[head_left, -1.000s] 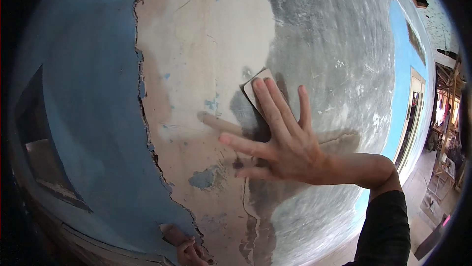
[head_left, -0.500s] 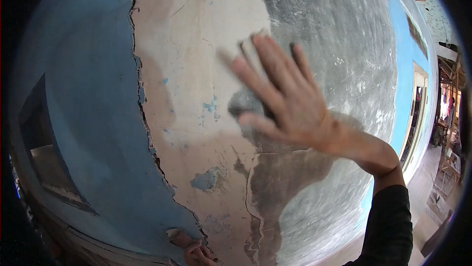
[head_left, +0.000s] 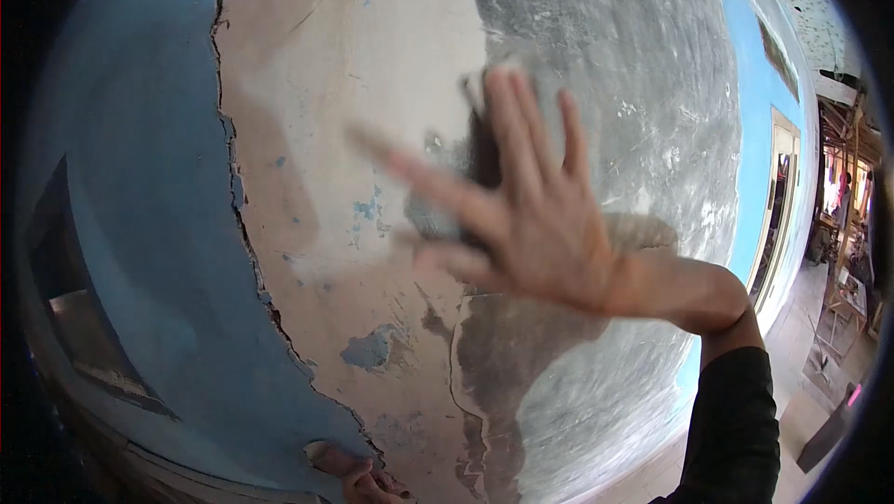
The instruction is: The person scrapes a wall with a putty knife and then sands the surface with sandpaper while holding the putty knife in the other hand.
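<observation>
My right hand (head_left: 549,224) is spread over the wall at the edge between the pale old paint (head_left: 410,85) and the grey plastered area (head_left: 633,66). Its fingers are apart and blurred, and no held object can be made out. At the bottom, my left hand (head_left: 368,485) is closed round a small brownish, flat-looking thing (head_left: 331,457) with a pale edge, close to the blue paint. Above that hand, a jagged crack (head_left: 247,243) divides the blue paint (head_left: 149,224) from the bare patch.
A dark recessed opening (head_left: 84,318) lies at the far left of the wall. On the right are a door frame (head_left: 775,215), a tiled floor (head_left: 792,336) and a cluttered area with a small wooden stand (head_left: 847,294). A chipped blue patch (head_left: 368,348) shows low on the wall.
My right hand has shifted slightly downward, its fingers spread wider. The view has turned a little, so the wall sits further left. My left hand still holds its object.
</observation>
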Action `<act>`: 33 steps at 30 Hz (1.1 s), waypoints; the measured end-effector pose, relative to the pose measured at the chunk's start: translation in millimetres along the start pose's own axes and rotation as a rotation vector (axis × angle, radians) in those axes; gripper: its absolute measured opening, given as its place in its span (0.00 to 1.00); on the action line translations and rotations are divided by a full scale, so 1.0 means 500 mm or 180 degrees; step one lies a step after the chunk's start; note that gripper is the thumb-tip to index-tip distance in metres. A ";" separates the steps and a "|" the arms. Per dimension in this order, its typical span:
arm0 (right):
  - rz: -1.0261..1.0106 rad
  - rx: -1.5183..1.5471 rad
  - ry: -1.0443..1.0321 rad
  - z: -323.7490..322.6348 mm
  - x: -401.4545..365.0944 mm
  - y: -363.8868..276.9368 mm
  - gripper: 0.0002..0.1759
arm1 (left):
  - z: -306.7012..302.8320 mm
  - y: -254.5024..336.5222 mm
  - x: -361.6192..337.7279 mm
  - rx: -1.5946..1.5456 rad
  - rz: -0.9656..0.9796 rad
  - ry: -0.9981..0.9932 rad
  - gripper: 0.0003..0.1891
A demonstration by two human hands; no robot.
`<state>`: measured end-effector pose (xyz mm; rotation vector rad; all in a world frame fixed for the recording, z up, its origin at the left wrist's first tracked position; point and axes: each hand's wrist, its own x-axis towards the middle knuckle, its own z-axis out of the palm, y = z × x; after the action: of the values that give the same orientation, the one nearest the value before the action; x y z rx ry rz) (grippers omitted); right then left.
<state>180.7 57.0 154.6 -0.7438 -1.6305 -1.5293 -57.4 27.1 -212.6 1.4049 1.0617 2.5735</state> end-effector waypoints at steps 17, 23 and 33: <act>0.0030 0.0267 0.0098 0.017 0.030 0.063 0.44 | 0.013 0.036 -0.009 0.0012 -0.0831 0.0268 0.16; -0.0101 0.0732 -0.0260 -0.023 -0.097 0.018 0.43 | 0.006 0.091 0.003 0.1320 -0.1558 0.0039 0.21; 0.0549 0.0162 -0.0718 -0.053 -0.183 0.119 0.53 | -0.034 -0.019 -0.027 0.1271 0.0157 -0.0490 0.33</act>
<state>283.3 45.4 109.8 -1.0314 -1.7116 -1.3150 -65.1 20.5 -234.0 1.6927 1.5952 2.3212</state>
